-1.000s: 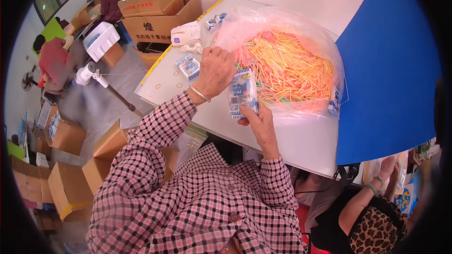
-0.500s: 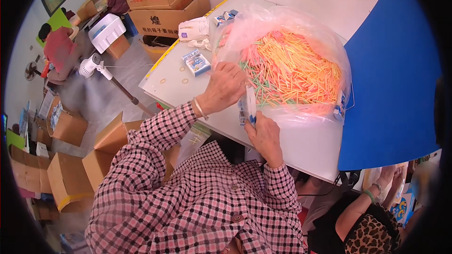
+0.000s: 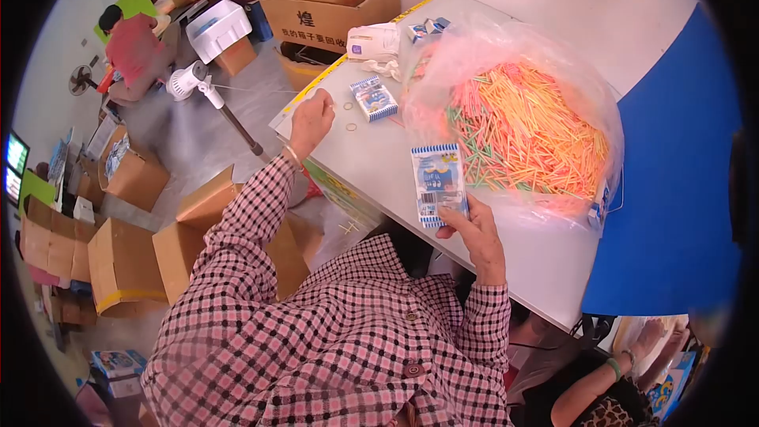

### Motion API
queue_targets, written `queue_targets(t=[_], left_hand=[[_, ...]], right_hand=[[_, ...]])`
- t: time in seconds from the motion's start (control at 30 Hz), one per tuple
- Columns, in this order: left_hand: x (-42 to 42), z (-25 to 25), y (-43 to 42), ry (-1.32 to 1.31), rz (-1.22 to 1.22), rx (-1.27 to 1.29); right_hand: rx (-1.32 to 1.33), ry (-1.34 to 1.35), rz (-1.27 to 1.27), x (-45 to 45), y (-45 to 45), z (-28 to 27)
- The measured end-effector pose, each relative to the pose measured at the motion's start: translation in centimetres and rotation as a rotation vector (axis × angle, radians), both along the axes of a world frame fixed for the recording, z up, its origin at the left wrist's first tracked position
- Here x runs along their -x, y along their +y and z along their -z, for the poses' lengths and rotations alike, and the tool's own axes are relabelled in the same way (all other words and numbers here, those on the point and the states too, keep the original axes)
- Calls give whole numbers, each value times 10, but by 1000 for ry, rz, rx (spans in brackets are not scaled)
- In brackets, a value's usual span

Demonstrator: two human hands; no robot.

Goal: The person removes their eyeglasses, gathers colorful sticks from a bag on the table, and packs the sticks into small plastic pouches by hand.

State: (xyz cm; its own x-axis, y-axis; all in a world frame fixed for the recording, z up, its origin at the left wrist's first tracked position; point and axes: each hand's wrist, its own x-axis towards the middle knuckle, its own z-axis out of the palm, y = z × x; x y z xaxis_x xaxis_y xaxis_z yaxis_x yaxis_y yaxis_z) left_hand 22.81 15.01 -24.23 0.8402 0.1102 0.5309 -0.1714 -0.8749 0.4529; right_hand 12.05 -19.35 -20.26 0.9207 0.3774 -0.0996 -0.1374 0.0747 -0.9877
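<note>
My right hand [image 3: 476,239] grips a blue-and-white printed packet [image 3: 439,183] by its lower end, thumb across the front. The packet is upright, over the table's near edge; whether it is one or a small stack I cannot tell. My left hand [image 3: 311,122] is at the table's left edge with its fingers pinched together; what they hold, if anything, is hidden. Just right of it lie two rubber bands [image 3: 351,126]. Behind these is a bundle of similar packets [image 3: 374,99]. A large clear plastic bag [image 3: 545,35] full of coloured thin sticks [image 3: 530,126] stands open beyond my right hand.
On the white table [image 3: 530,269] are a tissue pack [image 3: 373,41] and more small packets [image 3: 427,29]. Cardboard boxes [image 3: 316,20] stand behind and on the floor at left. A fan [image 3: 188,83] is left of the table. A blue board [image 3: 672,166] and a co-worker's arm [image 3: 589,391] are at right.
My left hand has left the packet and moved left to the rubber bands, one of which no longer shows. My right hand has turned the packet so its printed face shows. The view has shifted.
</note>
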Motion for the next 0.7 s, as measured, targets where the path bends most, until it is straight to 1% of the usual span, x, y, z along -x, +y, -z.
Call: queue_targets(t=[0.07,0.1,0.17,0.2,0.27,0.3,0.33,0.37,0.4,0.47,0.5,0.57,0.6,0.63,0.67,0.7], left_hand=[[-1,-4,-6,91,-25,-106],[-3,-7,-9,89,-11,-102],[-2,-12,-12,51,93,-227],[7,-27,-19,35,142,-289],[25,-62,-55,-264,448,-110],[36,-84,-73,-137,602,-32],[44,-98,-86,-9,749,48],[42,-97,-91,-5,742,53],[36,-98,-93,170,857,100],[28,-99,-96,531,1084,196],[29,-96,-96,535,1087,199],[32,-90,-97,870,1108,384],[33,-90,-97,1035,1110,470],[35,-89,-95,1032,1117,465],[41,-88,-91,984,1066,494],[48,-86,-87,936,1012,523]], right_hand=[[2,2,-15,-5,6,3],[8,3,-24,-8,6,4],[17,11,-13,-13,4,6],[37,18,-22,-14,4,8],[76,28,-55,-18,5,9],[81,35,-57,-19,6,8],[141,3,-103,-19,6,5],[200,-32,-151,-20,7,1],[257,-69,-198,-20,8,-3],[264,-71,-232,-16,9,-11],[270,-78,-259,-14,9,-15],[277,-82,-274,-9,5,-18],[303,-157,-175,-6,2,-19],[328,-233,-79,-4,-2,-19],[352,-307,13,-5,-4,-19],[353,-309,11,-8,-12,-20]])
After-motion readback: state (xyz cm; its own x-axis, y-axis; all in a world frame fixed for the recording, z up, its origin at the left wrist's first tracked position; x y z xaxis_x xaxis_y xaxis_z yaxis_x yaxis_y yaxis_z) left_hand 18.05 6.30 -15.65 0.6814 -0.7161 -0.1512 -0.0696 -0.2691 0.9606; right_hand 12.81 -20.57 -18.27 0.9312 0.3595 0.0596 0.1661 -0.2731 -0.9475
